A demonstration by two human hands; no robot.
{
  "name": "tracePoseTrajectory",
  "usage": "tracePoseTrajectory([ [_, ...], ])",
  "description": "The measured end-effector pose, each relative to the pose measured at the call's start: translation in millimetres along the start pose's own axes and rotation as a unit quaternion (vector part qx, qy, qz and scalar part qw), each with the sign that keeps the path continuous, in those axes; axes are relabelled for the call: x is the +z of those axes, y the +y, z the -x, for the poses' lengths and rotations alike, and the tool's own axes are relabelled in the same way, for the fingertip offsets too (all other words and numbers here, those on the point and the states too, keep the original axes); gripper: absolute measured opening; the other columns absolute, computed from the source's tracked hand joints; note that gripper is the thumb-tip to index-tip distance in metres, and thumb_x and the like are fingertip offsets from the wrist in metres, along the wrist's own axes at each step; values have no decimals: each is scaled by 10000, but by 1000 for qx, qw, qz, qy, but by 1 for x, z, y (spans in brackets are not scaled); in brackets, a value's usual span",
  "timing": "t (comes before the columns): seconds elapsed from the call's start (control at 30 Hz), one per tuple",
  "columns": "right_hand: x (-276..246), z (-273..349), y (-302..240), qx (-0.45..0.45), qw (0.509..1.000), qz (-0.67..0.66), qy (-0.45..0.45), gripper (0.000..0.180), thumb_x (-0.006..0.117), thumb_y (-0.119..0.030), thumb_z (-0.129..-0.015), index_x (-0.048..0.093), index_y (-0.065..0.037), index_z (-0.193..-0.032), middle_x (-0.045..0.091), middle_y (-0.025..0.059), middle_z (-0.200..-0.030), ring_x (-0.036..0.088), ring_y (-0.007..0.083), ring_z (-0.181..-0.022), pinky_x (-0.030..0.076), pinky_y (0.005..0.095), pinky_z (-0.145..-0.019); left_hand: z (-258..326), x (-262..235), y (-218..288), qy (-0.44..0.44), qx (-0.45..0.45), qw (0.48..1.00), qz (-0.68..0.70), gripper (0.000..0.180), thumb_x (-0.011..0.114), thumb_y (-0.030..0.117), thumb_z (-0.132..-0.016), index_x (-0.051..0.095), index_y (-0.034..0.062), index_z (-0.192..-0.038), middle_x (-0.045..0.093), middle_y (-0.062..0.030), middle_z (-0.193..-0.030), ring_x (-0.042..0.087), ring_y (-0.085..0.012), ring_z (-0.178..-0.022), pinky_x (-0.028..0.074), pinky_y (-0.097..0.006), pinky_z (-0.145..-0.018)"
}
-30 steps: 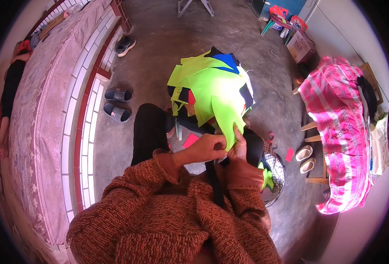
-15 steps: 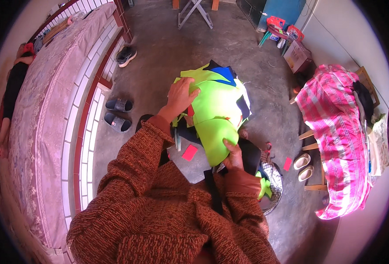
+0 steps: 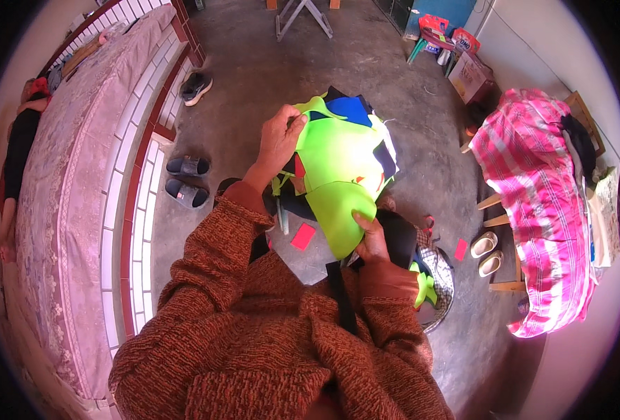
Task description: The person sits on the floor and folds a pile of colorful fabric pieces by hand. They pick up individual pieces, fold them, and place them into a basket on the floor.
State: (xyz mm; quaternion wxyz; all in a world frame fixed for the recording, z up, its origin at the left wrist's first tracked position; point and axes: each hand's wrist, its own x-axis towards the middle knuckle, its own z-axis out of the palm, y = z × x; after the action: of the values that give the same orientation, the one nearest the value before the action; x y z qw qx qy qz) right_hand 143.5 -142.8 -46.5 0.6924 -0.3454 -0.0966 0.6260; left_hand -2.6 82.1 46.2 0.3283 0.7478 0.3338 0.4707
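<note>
In front of me lies a pile of fabric pieces, mostly neon green, with blue, black and red ones among them. My right hand grips the near end of a neon green piece, thumb on top. This piece overlaps the brightly lit green fabric behind it. At the pile's far left edge, my left hand has thumb and forefinger pinched together by a lifted green flap. Whether the flap's edge sits between those fingers is hard to see. What supports the pile is mostly hidden.
A checked bag with green scraps stands by my right forearm. Red scraps lie on the floor. Dark slippers and a bed are at left, where a person lies. A pink plaid cloth covers furniture at right.
My left hand has shifted slightly up and left, and the green flap at the far edge is now raised and curled. The right hand keeps its grip on the near green piece.
</note>
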Motion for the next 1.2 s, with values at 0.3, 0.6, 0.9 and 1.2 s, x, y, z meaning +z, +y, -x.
tracePoseTrajectory([
  [0.3, 5, 2, -1, -1, 1000, 0, -9, 396, 532, -134, -915, 448, 33, -1264, 567, 140, -1175, 588, 245, -1041, 492, 373, -887, 41, 19, 97, -137, -231, 747, 609, 97, 512, 143, -936, 559, 58, -940, 593, -26, -917, 572, -103, -879, 459, -279, -820],
  [0.6, 4, 1, 0, -20, 998, -61, -18, 486, 466, -285, -945, 406, 7, -1329, 527, 159, -1263, 551, 284, -1117, 459, 418, -944, 120, 33, 25, -186, -298, 820, 453, 112, 537, 147, -922, 572, 43, -901, 585, 15, -847, 536, -58, -811, 421, -230, -764],
  [0.9, 18, 4, -7, -16, 988, -138, -68, 722, 310, -590, -935, 342, -25, -1383, 474, 151, -1324, 489, 292, -1184, 402, 439, -995, 118, 22, 38, -259, -174, 878, 364, 85, 539, 99, -896, 538, 48, -828, 559, 20, -950, 506, -70, -879, 396, -247, -818],
  [1.2, -12, 7, 4, -10, 996, -47, -74, 600, 501, -443, -916, 381, -52, -1354, 518, 122, -1256, 534, 251, -1121, 462, 410, -918, 120, 18, 54, -360, -172, 860, 318, 117, 562, 82, -869, 471, 42, -808, 490, -84, -1297, 463, -65, -798, 386, -238, -727],
])
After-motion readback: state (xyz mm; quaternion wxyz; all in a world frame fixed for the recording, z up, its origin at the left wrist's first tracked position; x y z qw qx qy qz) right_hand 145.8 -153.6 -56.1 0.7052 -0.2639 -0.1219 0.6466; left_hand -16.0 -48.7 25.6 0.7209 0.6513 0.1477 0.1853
